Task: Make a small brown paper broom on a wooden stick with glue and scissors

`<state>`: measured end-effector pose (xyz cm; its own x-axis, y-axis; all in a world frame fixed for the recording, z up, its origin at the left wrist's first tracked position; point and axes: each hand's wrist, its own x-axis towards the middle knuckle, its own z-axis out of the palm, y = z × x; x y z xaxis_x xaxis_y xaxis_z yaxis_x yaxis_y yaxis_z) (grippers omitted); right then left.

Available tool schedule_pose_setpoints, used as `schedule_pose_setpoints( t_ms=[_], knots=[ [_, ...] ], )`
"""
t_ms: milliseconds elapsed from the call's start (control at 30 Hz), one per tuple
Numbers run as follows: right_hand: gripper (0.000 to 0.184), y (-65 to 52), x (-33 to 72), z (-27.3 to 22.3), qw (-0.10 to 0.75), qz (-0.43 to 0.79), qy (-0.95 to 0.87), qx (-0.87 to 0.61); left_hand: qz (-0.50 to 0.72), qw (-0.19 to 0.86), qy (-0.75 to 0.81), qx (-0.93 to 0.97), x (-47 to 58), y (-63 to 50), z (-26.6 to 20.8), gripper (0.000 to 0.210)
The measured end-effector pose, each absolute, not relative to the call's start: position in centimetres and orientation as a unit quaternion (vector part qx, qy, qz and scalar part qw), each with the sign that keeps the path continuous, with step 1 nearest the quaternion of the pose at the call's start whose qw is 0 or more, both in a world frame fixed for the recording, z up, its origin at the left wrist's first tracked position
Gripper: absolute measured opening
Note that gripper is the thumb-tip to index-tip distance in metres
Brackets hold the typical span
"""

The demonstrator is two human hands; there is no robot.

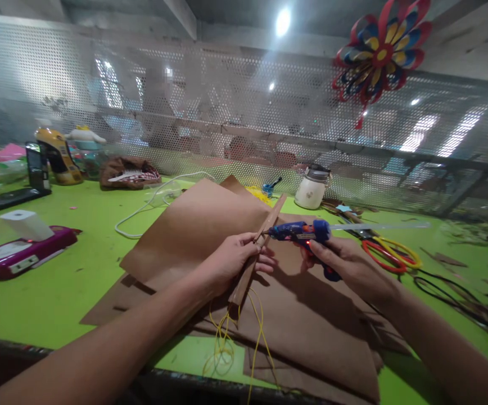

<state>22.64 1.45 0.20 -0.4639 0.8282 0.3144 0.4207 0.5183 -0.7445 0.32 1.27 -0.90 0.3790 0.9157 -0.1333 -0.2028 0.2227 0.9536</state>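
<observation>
Nearest, loops of yellow string (226, 326) are hung below and left of a blue glue gun (292, 231), at the near end of a folded brown strip (244, 281). The strip is pinched near its middle by the fingers of the left hand (238, 256), at the tip of the glue gun; whether the two are touching cannot be told. The glue gun's grip is wrapped by the fingers of the right hand (349, 264), and a clear glue stick (379, 226) is seen protruding from its back. The strip is judged light, fairly stiff lengthwise and easily creased, best held at mid-length, clear of the probably hot tip. Beneath the glue gun, brown sheets (320, 332) are spread over a lime-green tabletop (92, 219); scissors (399, 260) are laid to its right, a purple power strip (28, 261) well to its left. Beyond it, a white jar (311, 190) is placed; farther back, the room is screened by perforated mesh (227, 107), with a petalled ornament (382, 55) hung above and right of the glue gun.
</observation>
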Motion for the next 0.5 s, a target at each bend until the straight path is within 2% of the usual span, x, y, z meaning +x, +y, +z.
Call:
schedule_pose_setpoints(
  t_ms=[233, 367, 500],
  knots=[
    [0.036, 1.0, 22.5, 0.6, 0.313, 0.299, -0.817, -0.382, 0.419, 0.683, 0.369, 0.471, 0.2, 1.4, -0.9, 0.015],
    [0.038, 1.2, 23.0, 0.7, 0.337, 0.293, -0.796, -0.408, 0.415, 0.682, 0.371, 0.474, 0.2, 1.5, -1.0, 0.015],
    [0.041, 2.2, 23.7, 0.5, 0.385, 0.231, -0.771, -0.452, 0.412, 0.686, 0.367, 0.475, 0.2, 1.6, -1.3, 0.013]
  ],
)
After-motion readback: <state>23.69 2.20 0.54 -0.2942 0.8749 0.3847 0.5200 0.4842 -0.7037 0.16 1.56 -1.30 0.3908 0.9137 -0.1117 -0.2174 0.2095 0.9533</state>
